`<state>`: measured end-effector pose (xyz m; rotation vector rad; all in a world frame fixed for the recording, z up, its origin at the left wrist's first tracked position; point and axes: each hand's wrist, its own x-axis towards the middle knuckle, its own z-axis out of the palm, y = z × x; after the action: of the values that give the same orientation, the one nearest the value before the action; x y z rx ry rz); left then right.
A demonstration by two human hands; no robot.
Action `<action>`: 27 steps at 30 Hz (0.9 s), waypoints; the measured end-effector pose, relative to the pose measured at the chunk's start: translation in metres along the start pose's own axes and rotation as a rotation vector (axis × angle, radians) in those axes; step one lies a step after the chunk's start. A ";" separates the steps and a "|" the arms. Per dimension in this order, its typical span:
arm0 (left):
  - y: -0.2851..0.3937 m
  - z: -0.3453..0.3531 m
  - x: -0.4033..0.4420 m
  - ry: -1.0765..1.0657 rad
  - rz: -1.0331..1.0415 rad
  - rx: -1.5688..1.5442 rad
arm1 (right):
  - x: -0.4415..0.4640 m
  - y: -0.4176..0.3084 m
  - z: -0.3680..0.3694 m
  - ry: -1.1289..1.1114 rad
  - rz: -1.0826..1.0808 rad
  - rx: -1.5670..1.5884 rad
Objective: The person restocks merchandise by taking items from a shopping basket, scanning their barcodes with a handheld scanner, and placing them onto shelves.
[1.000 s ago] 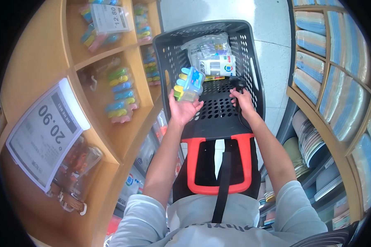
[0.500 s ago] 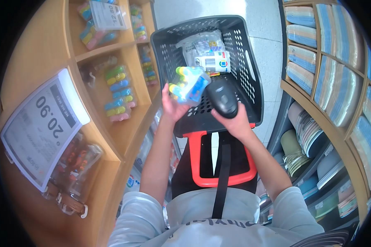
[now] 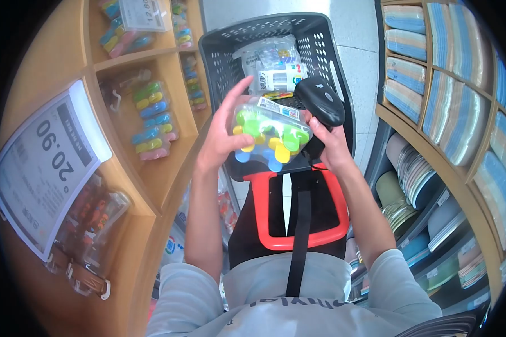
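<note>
My left hand (image 3: 219,140) holds a clear plastic package (image 3: 271,130) of green, yellow and blue pieces above the near end of the shopping basket. The thumb presses on the near side while a finger stretches upward. A white label (image 3: 280,108) with print lies along the package's top edge. My right hand (image 3: 334,150) is wrapped around a black handheld barcode scanner (image 3: 322,103), whose head is tilted over the basket. The scanner's grip is partly hidden by the fingers, close beside the package.
The dark grey shopping basket (image 3: 341,92) with a red handle (image 3: 275,244) contains bagged packages (image 3: 267,56). Wooden shelves (image 3: 174,149) at left hold colourful packs (image 3: 153,121) and price tags (image 3: 53,163). On the right, shelves carry folded striped textiles (image 3: 455,112) and stacked goods (image 3: 396,205).
The package has turned over in my left hand, showing its label and coloured pieces, and has come nearer. My right hand has raised and tilted the scanner beside it.
</note>
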<state>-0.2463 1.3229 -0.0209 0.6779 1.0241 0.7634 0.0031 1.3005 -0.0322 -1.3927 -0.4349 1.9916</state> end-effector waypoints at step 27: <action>-0.012 -0.029 0.014 -0.024 -0.129 0.334 | -0.026 -0.025 0.003 -0.283 -0.460 -1.060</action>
<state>-0.2654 1.3313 -0.0479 0.8942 1.1741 0.4740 0.0145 1.3017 0.0022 -1.3448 -1.9454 1.5721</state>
